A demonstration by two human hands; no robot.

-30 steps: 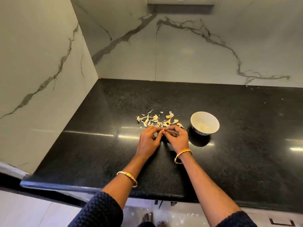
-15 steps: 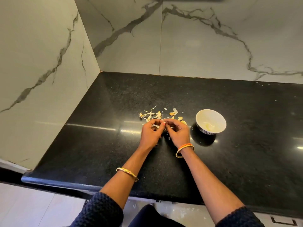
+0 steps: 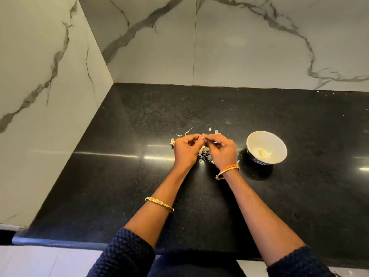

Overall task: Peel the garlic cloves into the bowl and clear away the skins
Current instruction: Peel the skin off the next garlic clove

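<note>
Holding peeled garlic (image 3: 261, 152), white bowl (image 3: 279, 140)

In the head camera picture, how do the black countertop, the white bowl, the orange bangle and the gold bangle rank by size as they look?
1. Black countertop, by far the largest.
2. White bowl.
3. Gold bangle and orange bangle: they look alike, and the gold one is nearer the camera, so I won't rank them.

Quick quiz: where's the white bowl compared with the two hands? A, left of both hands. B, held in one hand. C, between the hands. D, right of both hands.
D: the white bowl stands on the black counter, right of the right hand and left hand.
</note>
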